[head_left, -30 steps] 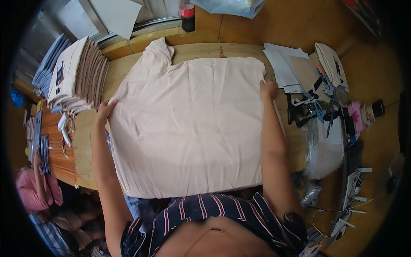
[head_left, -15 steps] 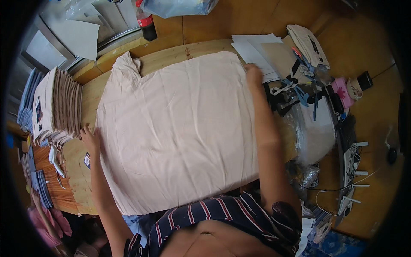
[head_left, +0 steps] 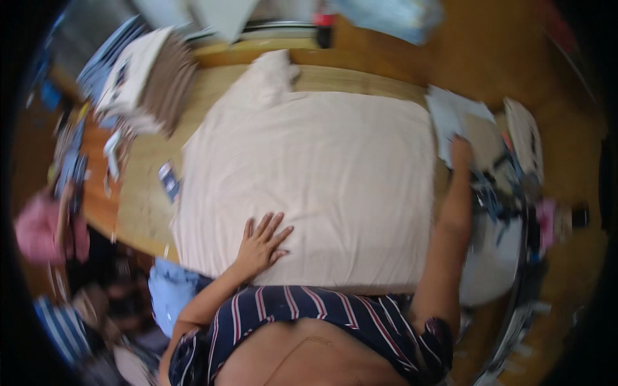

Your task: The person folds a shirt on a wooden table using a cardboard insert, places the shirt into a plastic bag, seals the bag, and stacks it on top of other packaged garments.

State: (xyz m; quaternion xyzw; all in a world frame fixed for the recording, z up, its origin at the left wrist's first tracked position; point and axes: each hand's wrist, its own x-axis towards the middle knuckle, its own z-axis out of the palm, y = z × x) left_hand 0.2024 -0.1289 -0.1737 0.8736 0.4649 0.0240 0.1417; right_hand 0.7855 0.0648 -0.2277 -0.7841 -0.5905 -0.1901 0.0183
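Observation:
A pale pink garment [head_left: 322,174], likely a shirt, lies spread over the wooden table, its bunched part [head_left: 267,74] at the far left. Flat on its near part, fingers spread, rests my left hand [head_left: 262,248]. Beyond its right edge, my right hand [head_left: 460,153] is over the white sheets [head_left: 450,116] and a tan board [head_left: 484,138]. Motion smears the right fingers, so whether they grip a sheet does not show.
Folded clothes [head_left: 145,83] are stacked at the far left, a phone-like object [head_left: 168,181] nearer. Straps and plastic [head_left: 492,251] clutter the right, beside a folded pale garment [head_left: 524,138]. A dark bottle [head_left: 324,29] stands behind. Another person in pink [head_left: 48,225] is at left.
My left hand has gone from the garment's left edge onto its near part. My right hand has left the far right corner for the sheets. The whole view has shifted.

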